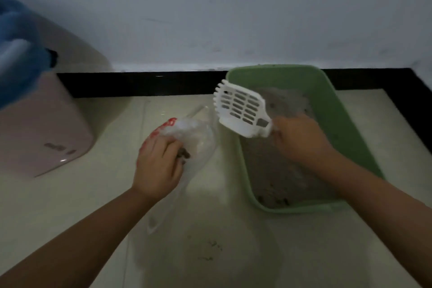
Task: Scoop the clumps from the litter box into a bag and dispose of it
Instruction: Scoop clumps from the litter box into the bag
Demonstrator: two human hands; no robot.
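Beside the green litter box, left hand pinches the bag mouth while right hand grips the empty scoop; risk: slack mouth sags, clumps spill onto floor.

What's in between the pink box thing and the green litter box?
In the head view, the left hand holding the clear plastic bag on pale floor.
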